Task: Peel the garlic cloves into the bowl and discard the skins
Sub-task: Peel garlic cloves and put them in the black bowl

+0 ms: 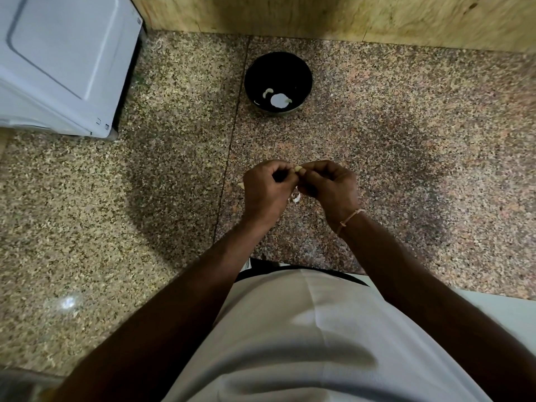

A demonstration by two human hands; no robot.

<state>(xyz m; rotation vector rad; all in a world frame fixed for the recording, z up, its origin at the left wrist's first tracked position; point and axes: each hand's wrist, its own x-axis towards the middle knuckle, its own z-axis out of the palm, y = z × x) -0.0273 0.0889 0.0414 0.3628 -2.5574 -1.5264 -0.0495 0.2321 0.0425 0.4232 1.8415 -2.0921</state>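
Nearer the person than the small round black bowl [278, 82], above the speckled brown granite worktop [391, 146], the two hands meet fingertip to fingertip around one small pale garlic clove [298, 169]. The left hand [268, 188] has its fingers curled and pinches the clove from its side; the right hand [329, 184], with a thin pale thread band [349, 218] at the wrist, is likewise curled and pinches the clove's other end. Only a sliver of the clove shows between the fingertips, so how much skin remains on it cannot be told.

The step in hand looks like stripping the skin. To do it well, one hand should hold the clove steady by its body while the other nips the papery edge at the tip and draws it off in one long strip rather than crumbs. Keeping the work low over the worktop would let loose skin fall in one spot, easy to gather and discard; the bare clove then goes forward into the bowl.

Counted: one bowl, holding two pale pieces [277, 98], a small curved one and a larger rounded one, which may be peeled cloves. One clove is in the hands. One curl of white skin [295, 197] shows just below the hands, on the side away from the bowl, and one pale scrap [240, 185] peeks out beside the left hand. Well left of the bowl stands one white appliance [63, 62].
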